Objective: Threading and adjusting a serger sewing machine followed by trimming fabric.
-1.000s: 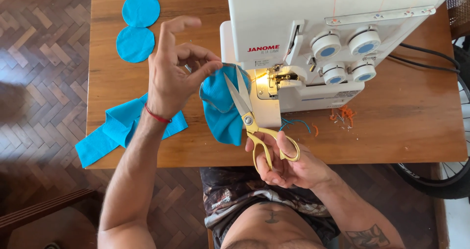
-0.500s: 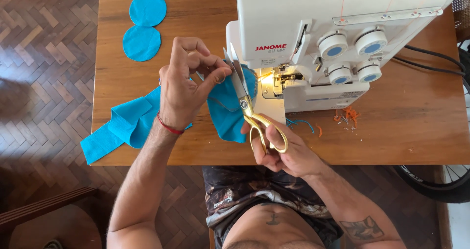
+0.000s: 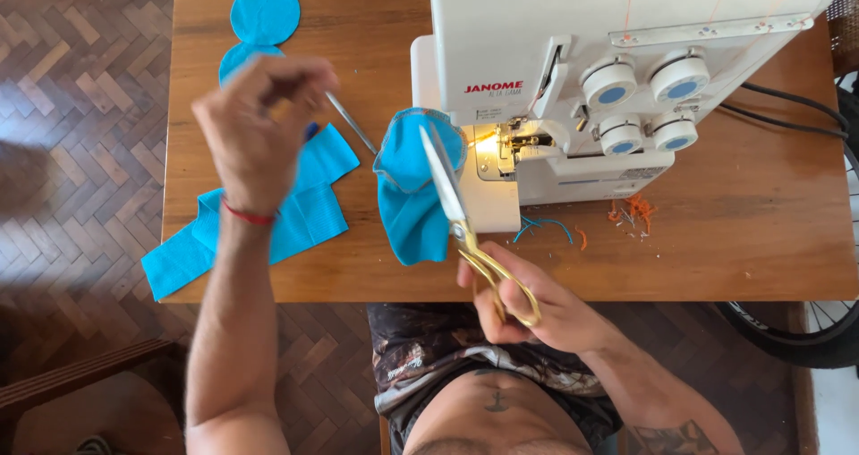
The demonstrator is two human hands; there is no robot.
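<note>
My right hand [image 3: 546, 316] grips gold-handled scissors [image 3: 461, 218] by the loops. Their steel blades point away from me and lie over a bunched blue fabric piece [image 3: 412, 204], which hangs off the front of the white overlock sewing machine [image 3: 573, 70] beside its lit needle area. My left hand [image 3: 255, 128] is raised above the table to the left of that fabric, with fingertips pinched together. A thin metal tool [image 3: 352, 122] runs from near those fingertips toward the fabric. I cannot tell whether the fingers hold it.
A long blue fabric strip [image 3: 295, 213] lies on the wooden table [image 3: 716, 231] under my left arm. Two blue fabric circles [image 3: 266, 12] sit at the far left. Thread scraps [image 3: 631, 213] lie in front of the machine. Cables [image 3: 787, 106] run off to the right.
My left hand has pulled away to the left from the blue fabric at the machine. The scissors stay over the fabric, drawn slightly toward me.
</note>
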